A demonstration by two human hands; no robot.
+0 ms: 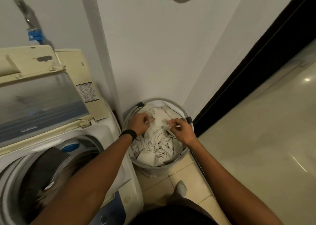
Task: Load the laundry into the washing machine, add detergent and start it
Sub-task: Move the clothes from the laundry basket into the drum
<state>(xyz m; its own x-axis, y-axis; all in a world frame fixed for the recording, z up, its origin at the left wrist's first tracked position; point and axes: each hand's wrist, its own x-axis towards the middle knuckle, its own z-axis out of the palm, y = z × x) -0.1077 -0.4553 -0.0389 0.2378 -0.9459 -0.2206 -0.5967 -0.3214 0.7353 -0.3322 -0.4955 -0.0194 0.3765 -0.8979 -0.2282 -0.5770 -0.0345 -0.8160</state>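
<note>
A round laundry basket [154, 167] stands on the floor right of the washing machine [109, 134], full of crumpled pale laundry [157, 146]. My left hand [139, 124], with a black wristband, pinches cloth at the basket's back left. My right hand [181, 130] pinches a fold of the same pale cloth near the basket's right rim. The top-loader's lid [42, 96] is raised. Its drum [51, 173] holds dark and brownish clothes, partly hidden by my left forearm.
The basket sits in a narrow corner between the machine and a white wall. A dark door frame [248, 67] runs diagonally on the right, with glossy floor beyond. My foot [181, 189] is on the tiles just before the basket. A blue tap fitting [35, 35] is on the wall above the machine.
</note>
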